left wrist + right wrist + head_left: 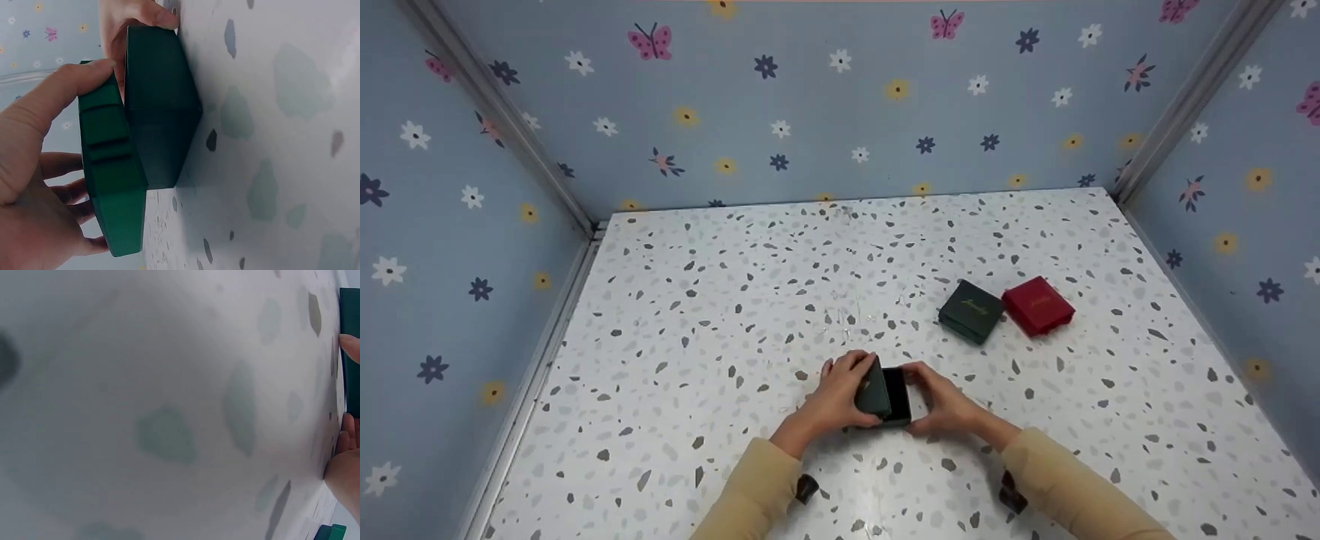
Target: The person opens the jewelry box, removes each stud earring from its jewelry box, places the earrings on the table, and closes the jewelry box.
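A dark green jewelry box sits on the table between my hands, its lid tilted up at the left side of the base. My left hand [836, 394] grips the lid [874, 391], with thumb and fingers at opposite edges. The right hand [941, 401] holds the base [897, 397] between thumb and fingers, and a black interior shows. In the left wrist view the green lid [112, 163] leans beside the darker base [160, 107]. Only an edge of the base [352, 385] appears in the right wrist view.
Farther back on the right, a closed green box [971, 311] with gold lettering stands beside a red box [1039, 306]. The speckled white table [720, 300] is bordered by flower-patterned panels [840, 105] at the back and both sides.
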